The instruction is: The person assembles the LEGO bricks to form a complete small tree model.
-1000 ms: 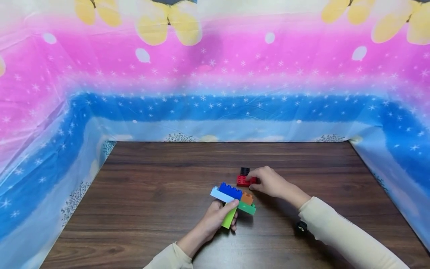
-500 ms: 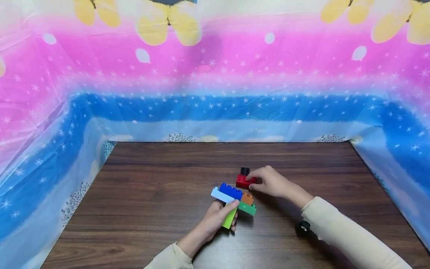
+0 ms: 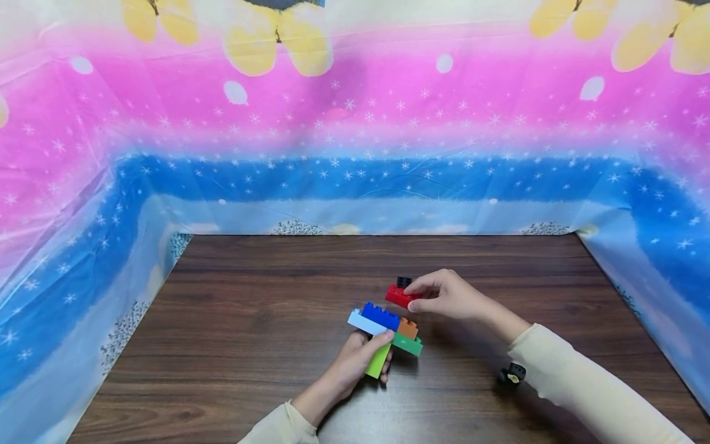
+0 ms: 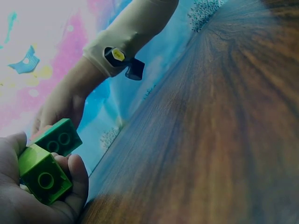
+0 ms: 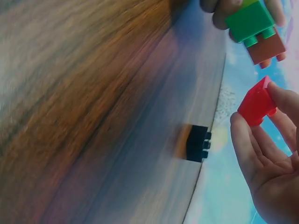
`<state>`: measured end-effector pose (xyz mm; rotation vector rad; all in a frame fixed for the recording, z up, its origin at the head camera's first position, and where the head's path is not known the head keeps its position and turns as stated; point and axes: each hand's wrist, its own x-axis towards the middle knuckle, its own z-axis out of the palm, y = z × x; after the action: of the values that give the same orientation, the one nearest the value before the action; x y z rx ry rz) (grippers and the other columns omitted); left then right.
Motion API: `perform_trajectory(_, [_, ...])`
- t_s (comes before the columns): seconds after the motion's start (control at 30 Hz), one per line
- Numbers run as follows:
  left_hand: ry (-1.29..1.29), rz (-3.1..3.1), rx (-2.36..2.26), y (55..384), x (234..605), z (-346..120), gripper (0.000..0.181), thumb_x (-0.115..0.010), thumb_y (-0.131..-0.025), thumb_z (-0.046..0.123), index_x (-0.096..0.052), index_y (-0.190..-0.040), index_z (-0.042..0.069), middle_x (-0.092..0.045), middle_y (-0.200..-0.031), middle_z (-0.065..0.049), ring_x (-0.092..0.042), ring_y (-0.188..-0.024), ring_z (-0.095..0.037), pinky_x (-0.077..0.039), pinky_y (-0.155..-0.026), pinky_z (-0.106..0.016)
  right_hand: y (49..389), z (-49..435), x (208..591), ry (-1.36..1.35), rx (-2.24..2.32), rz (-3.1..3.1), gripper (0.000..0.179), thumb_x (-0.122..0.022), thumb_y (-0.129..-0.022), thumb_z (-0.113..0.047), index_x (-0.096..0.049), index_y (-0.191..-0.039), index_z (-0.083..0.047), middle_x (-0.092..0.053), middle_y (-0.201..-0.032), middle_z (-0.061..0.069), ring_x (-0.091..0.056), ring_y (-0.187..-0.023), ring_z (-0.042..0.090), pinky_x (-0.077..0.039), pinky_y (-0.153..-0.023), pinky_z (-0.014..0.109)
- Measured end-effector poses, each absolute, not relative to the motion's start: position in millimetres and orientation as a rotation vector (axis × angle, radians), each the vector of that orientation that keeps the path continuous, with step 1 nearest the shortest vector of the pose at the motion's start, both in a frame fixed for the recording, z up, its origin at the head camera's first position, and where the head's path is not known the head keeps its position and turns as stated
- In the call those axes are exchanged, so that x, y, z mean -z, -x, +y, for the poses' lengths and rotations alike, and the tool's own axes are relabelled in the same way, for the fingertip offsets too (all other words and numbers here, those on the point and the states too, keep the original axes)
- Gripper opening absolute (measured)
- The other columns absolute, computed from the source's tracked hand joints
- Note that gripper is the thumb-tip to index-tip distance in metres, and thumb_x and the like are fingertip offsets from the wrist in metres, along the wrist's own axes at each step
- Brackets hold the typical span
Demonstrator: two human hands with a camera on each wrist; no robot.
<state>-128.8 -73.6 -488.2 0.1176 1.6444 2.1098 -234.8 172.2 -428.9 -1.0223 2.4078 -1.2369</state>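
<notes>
My left hand [image 3: 355,357] grips the lime-green brick [image 3: 378,362] at the bottom of a joined build. Above it sit a light blue brick [image 3: 366,323] and a green brick [image 3: 408,344], topped by a dark blue brick [image 3: 380,316] and an orange brick [image 3: 408,327]. Between thumb and fingers my right hand [image 3: 452,297] pinches a red brick [image 3: 398,296], raised off the table just beyond the build and apart from it. In the right wrist view the red brick [image 5: 257,103] is tilted, below the orange one. Fingers partly hide it in the head view.
A black brick [image 3: 404,282] stands on the brown wooden table [image 3: 266,345], behind the red brick. A patterned pink and blue cloth [image 3: 388,179] hangs round the table's back and sides. A small black camera [image 3: 511,374] is strapped at the right sleeve.
My right hand has lifted the red brick from the table and shifted it slightly left, covering more of the black brick. The left hand and its build have stayed nearly still.
</notes>
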Motion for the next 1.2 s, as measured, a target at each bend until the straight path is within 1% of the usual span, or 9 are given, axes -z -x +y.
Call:
perform_trajectory(0.1, [-0.127,1.630,-2.114,129,488,-74,0.033,-0.063,-0.105,0.034,-0.061,-0.094,0.002,-0.062,-0.075,-0.003,-0.058,-0.056,-0.011,-0.057,-0.052,-0.024,232,172,425,1.002,1.279,2.353,0.023,-0.078,-0.098,-0.015,-0.079,-0.120,-0.008,-0.078,-0.103,0.001,-0.069,-0.082,0.020,-0.061,-0.070,0.032])
perform_trajectory(0.33, [-0.139,1.615,-2.109,130,487,-74,0.033,-0.061,-0.106,0.033,-0.060,-0.099,0.000,-0.062,-0.076,-0.003,-0.057,-0.057,-0.012,-0.056,-0.052,-0.024,226,171,419,0.996,1.375,2.186,0.025,-0.075,-0.099,-0.009,-0.076,-0.122,-0.001,-0.080,-0.104,0.008,-0.074,-0.087,0.032,-0.064,-0.073,0.038])
perform_trajectory(0.4, [-0.140,1.611,-2.113,130,487,-73,0.033,-0.061,-0.106,0.032,-0.060,-0.099,0.000,-0.062,-0.076,-0.003,-0.057,-0.056,-0.012,-0.055,-0.051,-0.023,224,170,417,0.998,1.387,2.153,0.025,-0.075,-0.099,-0.009,-0.076,-0.123,-0.001,-0.080,-0.103,0.010,-0.074,-0.085,0.032,-0.063,-0.071,0.036])
perform_trajectory(0.57, [-0.144,1.607,-2.109,129,486,-73,0.030,-0.061,-0.105,0.030,-0.060,-0.101,0.001,-0.062,-0.076,-0.003,-0.057,-0.056,-0.011,-0.055,-0.051,-0.023,220,168,417,1.006,1.399,2.123,0.025,-0.075,-0.099,-0.009,-0.076,-0.123,-0.001,-0.079,-0.103,0.010,-0.072,-0.080,0.024,-0.061,-0.068,0.030])
perform_trajectory(0.67, [-0.152,1.612,-2.105,129,484,-72,0.027,-0.062,-0.105,0.028,-0.060,-0.102,0.001,-0.062,-0.076,-0.003,-0.056,-0.057,-0.010,-0.055,-0.051,-0.023,219,166,419,1.014,1.397,2.121,0.025,-0.075,-0.098,-0.009,-0.077,-0.122,-0.002,-0.079,-0.104,0.009,-0.072,-0.079,0.028,-0.062,-0.068,0.032])
perform_trajectory(0.87, [-0.156,1.615,-2.110,130,485,-71,0.027,-0.062,-0.105,0.028,-0.060,-0.102,0.002,-0.061,-0.076,-0.003,-0.056,-0.057,-0.011,-0.054,-0.051,-0.023,218,164,421,0.988,1.390,2.135,0.026,-0.077,-0.097,-0.011,-0.077,-0.122,-0.003,-0.079,-0.108,0.008,-0.074,-0.085,0.027,-0.064,-0.072,0.037])
perform_trajectory(0.97, [-0.149,1.621,-2.109,130,485,-71,0.028,-0.062,-0.105,0.029,-0.060,-0.103,0.001,-0.061,-0.075,-0.002,-0.056,-0.057,-0.010,-0.054,-0.051,-0.023,218,164,420,0.975,1.390,2.127,0.026,-0.078,-0.097,-0.012,-0.077,-0.122,-0.002,-0.079,-0.107,0.008,-0.073,-0.084,0.032,-0.064,-0.072,0.038])
perform_trajectory(1.07, [-0.136,1.626,-2.110,130,486,-71,0.030,-0.063,-0.106,0.030,-0.059,-0.105,0.001,-0.061,-0.075,-0.002,-0.056,-0.056,-0.010,-0.054,-0.051,-0.022,219,164,421,0.972,1.388,2.109,0.026,-0.077,-0.098,-0.012,-0.077,-0.122,-0.002,-0.079,-0.104,0.008,-0.070,-0.080,0.039,-0.062,-0.068,0.037])
perform_trajectory(1.2, [-0.119,1.634,-2.115,129,487,-71,0.031,-0.064,-0.106,0.032,-0.059,-0.107,0.002,-0.061,-0.074,-0.002,-0.056,-0.056,-0.011,-0.054,-0.051,-0.022,219,164,423,0.976,1.393,2.085,0.025,-0.075,-0.099,-0.011,-0.077,-0.123,-0.002,-0.079,-0.100,0.008,-0.067,-0.076,0.042,-0.058,-0.062,0.035])
